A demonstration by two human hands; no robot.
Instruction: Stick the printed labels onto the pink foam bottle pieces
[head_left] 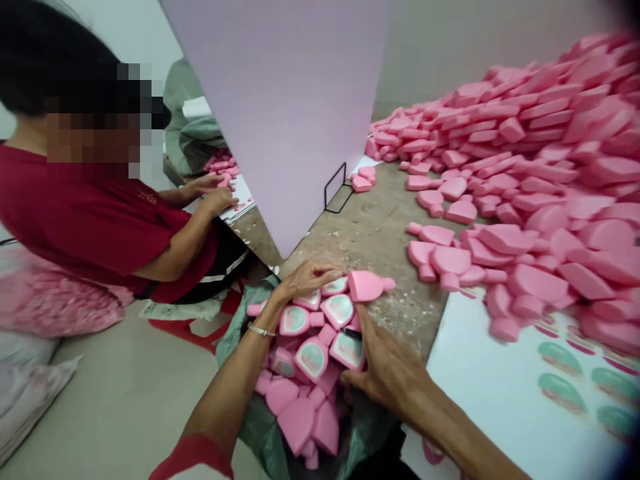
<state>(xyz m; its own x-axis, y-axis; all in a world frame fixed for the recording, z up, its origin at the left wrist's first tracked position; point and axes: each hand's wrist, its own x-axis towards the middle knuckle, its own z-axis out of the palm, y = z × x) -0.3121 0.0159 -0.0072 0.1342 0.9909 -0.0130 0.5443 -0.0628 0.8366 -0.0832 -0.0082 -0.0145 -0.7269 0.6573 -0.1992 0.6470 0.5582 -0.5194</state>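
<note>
My left hand [311, 279] reaches over a green sack [257, 427], its fingertips closed at the base edge of a pink bottle-shaped piece [367, 286]. That piece lies on its side, neck to the right, with no label on the face I see. My right hand [387, 357] is just below it, index fingertip close to its underside. Against the right fingers sits a thin dark tool [353, 333], mostly hidden. Inside the sack are several pink bottle-shaped pieces with pale green labels [311, 359], and plain ones [297, 423] nearer me.
A large heap of pink pieces [540, 200] covers the table's right side. White label sheets [480, 380] lie in front of it. A pale upright panel [285, 120] with a wire stand [336, 193] divides the table [385, 220]. A co-worker in red [95, 220] works at left.
</note>
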